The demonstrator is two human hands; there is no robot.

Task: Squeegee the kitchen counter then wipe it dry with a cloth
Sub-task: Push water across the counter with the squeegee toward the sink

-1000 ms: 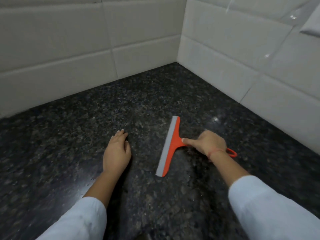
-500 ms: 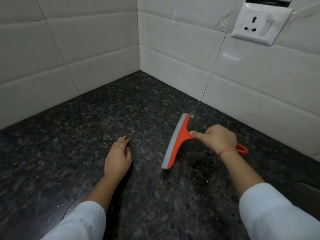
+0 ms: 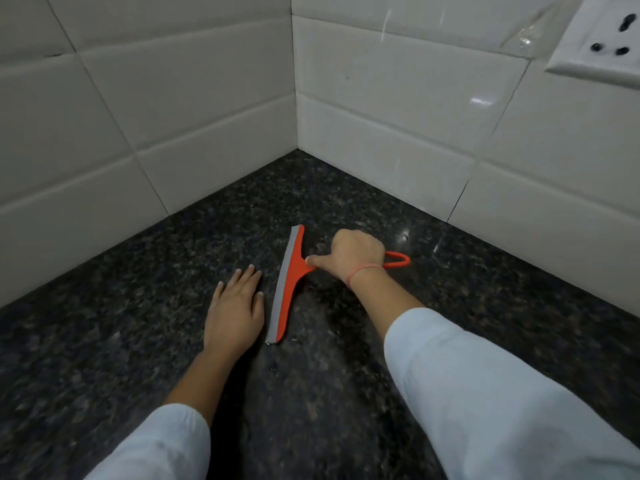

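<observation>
An orange squeegee (image 3: 290, 282) with a grey rubber blade lies on the dark speckled granite counter (image 3: 138, 306), blade facing left. My right hand (image 3: 349, 254) is closed around its handle, and the handle's orange loop sticks out behind the wrist. Flat on the counter, palm down, rests my left hand (image 3: 235, 306), just left of the blade and a finger's width from it. A few water drops glint on the stone near the blade's lower end. No cloth is in view.
White tiled walls (image 3: 173, 116) meet in a corner just beyond the squeegee. A white wall socket (image 3: 602, 46) sits at the upper right. The counter runs on to the left and right along both walls.
The squeegee and my right hand have slid left, closing the gap to my left hand. The blade now stands closer to vertical in the view. The camera has swung, bringing the corner to centre.
</observation>
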